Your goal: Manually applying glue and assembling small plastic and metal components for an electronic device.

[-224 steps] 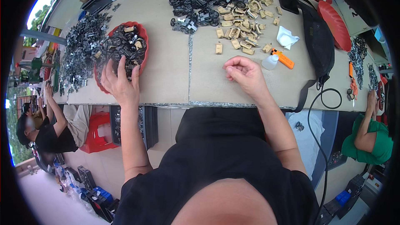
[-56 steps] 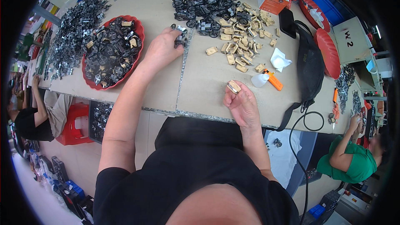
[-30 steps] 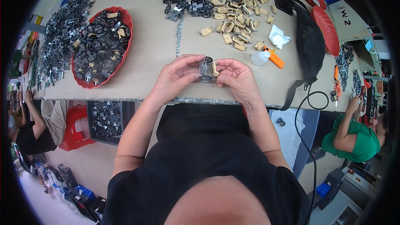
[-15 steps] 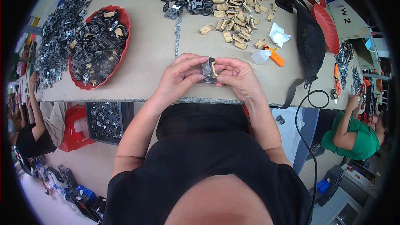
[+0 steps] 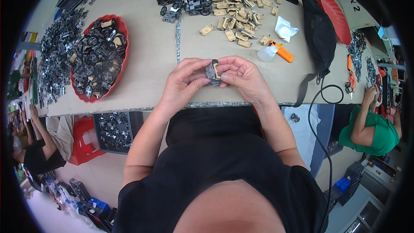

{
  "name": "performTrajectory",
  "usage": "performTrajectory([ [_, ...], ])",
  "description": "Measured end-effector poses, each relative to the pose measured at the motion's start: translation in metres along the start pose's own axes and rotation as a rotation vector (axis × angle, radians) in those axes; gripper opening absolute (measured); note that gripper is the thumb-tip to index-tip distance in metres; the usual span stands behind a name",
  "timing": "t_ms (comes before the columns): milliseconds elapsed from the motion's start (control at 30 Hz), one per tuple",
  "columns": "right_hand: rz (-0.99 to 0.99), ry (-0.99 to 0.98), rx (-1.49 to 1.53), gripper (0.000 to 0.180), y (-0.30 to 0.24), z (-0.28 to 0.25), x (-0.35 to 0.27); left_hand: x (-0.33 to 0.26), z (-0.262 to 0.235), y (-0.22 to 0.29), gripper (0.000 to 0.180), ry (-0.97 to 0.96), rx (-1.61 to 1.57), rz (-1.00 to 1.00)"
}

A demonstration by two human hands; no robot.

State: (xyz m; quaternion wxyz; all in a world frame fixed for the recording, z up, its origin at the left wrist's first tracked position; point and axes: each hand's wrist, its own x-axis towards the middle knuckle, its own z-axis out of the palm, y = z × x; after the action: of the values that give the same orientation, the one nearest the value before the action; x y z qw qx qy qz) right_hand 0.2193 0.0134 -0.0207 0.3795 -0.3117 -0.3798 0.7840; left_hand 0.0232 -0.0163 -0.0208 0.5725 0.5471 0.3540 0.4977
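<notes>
Hands (image 5: 213, 77) pinch boxy grey metal part (image 5: 211, 71) with tan plastic insert (image 5: 215, 70).

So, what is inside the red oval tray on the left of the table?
The red oval tray holds a heap of dark wheeled parts, with a few tan pieces mixed in. The tray's bottom is covered by the heap, so anything under it cannot be seen.

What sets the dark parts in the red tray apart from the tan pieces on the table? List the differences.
The dark parts are black-grey with round wheel-like shapes; the tan pieces are pale beige and blocky. The dark parts sit heaped inside the red tray; the tan pieces lie scattered loose on the table. The dark parts lie to the person's left, the tan pieces farther off to the right. Both are small components lying untouched.
</notes>
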Motion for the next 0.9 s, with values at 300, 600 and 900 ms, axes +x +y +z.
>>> performTrajectory([
  [300, -0.004, 0.045, -0.092, 0.022, 0.001, 0.004, -0.004, -0.001, 0.000, -0.002, 0.041, 0.012, 0.009, -0.006],
  [600, -0.207, -0.004, -0.239, 0.025, 0.005, 0.009, -0.008, -0.005, 0.005, -0.006, 0.038, 0.111, 0.194, 0.076],
  [900, -0.467, 0.087, -0.624, 0.029, 0.015, 0.017, -0.008, -0.011, 0.008, -0.013, 0.037, 0.202, 0.417, 0.255],
])
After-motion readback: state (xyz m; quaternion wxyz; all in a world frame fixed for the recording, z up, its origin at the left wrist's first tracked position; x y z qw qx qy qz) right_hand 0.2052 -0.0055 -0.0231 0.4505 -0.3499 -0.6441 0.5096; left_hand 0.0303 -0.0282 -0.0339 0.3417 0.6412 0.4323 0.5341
